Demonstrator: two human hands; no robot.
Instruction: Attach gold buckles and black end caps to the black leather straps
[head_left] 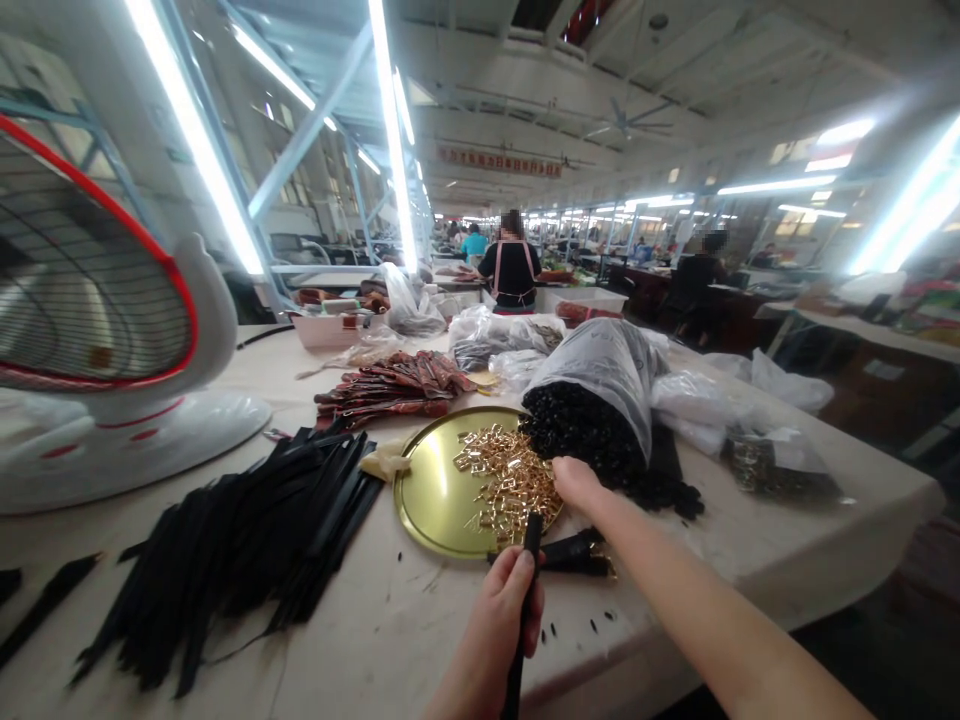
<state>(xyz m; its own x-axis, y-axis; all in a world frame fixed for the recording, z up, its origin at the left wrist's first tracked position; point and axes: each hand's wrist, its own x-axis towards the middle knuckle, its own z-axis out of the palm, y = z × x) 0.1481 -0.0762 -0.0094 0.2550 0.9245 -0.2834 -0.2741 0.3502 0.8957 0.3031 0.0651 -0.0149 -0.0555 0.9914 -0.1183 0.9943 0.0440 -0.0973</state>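
My left hand [510, 592] is closed around a black strap [532, 540], held with its end pointing up near the front rim of the round gold tray [420, 490]. My right hand [576, 484] is at the tray's right edge, by the heap of small gold metal buckles [506, 475] and the black pieces; its fingertips are hidden. Small black pieces [581, 425] spill from a translucent plastic bag [600, 365] just behind it. Under the forearm, more black straps with gold ends [577, 555] lie on the table.
A large bundle of black strips [247, 540] lies to the left. Reddish-brown strips [397, 385] are piled behind the tray. A white fan with a red rim [172, 290] stands at far left. Clear bags [787, 465] sit at right. A person in an apron [511, 262] is farther back.
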